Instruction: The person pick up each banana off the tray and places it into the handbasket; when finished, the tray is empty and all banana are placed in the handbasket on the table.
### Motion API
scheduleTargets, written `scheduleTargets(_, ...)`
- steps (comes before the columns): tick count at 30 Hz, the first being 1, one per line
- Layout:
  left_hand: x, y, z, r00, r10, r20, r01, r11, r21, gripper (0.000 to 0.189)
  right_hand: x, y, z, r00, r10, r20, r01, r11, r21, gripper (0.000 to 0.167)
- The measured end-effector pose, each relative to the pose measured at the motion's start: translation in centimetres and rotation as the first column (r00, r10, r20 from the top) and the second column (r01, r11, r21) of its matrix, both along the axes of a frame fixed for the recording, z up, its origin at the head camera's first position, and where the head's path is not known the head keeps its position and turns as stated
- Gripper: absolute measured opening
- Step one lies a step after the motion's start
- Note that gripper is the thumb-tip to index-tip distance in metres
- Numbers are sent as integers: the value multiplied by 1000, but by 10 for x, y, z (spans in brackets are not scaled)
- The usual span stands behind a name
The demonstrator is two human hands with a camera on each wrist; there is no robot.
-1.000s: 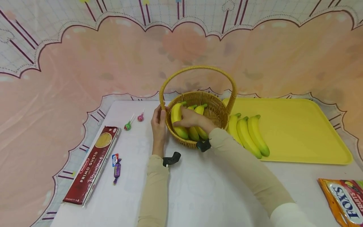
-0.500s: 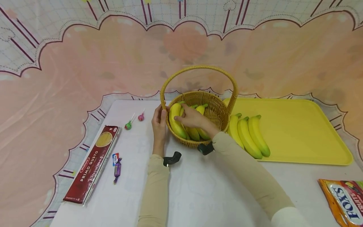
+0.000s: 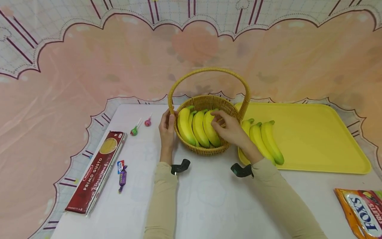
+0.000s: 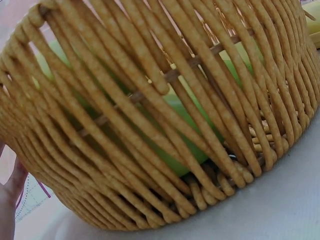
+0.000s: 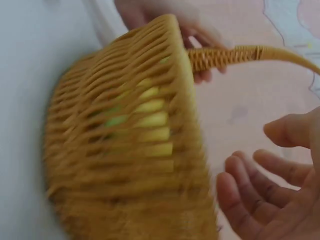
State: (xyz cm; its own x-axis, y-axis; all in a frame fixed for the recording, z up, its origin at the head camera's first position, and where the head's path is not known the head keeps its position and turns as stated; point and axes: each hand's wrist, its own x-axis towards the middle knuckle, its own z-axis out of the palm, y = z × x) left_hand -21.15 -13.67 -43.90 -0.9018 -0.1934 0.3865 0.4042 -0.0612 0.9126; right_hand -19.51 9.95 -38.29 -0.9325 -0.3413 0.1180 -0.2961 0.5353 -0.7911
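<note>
A yellow wicker basket [image 3: 206, 151] with a tall arched handle stands at the back middle of the table. Several bananas [image 3: 185, 127] lie side by side in it, stems pointing away. My left hand [image 3: 166, 136] grips the basket's left side at the foot of the handle; its fingers show around that spot in the right wrist view. Over the basket's right part is my right hand [image 3: 234, 131], near the rightmost banana [image 3: 210, 129] there. In the right wrist view, this hand [image 5: 280, 195] has its thumb and bent fingers apart, with nothing between them.
A yellow tray [image 3: 322, 139] at right carries three bananas [image 3: 272, 142] on its left end, partly behind the right forearm. On the left lie a red spaghetti pack [image 3: 96, 172], two lollipops [image 3: 134, 131] and small wrapped candies [image 3: 122, 179]. A FOX'S candy bag [image 3: 362, 212] lies front right.
My right hand has let go of the leftmost banana in the basket and moved right, uncovering the bananas beside it. The left hand has stayed on the basket.
</note>
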Motion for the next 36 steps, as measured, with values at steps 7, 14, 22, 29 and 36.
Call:
scheduleTargets(7,-1,1,1,1000,2,-7,-2,1000,6,38,19,46,-13,990,-117,-72,111,990,-90,33)
scheduleTargets(14,-2,2,1,1000,0,2,0,1000,14,38,31,101,-26,959,-265,-101,260,964,-62,33)
scheduleTargets(22,-2,1,0,1000,-2,10,2,1000,10,38,47,145,-49,932,-342,-124,348,937,31,42)
scheduleTargets(29,-2,2,0,1000,-2,11,2,1000,4,38,55,164,-64,945,-326,-27,327,938,114,61)
scheduleTargets(36,-2,1,-4,1000,-2,1,2,1000,-5,38,55,170,-70,951,-291,109,265,943,203,73)
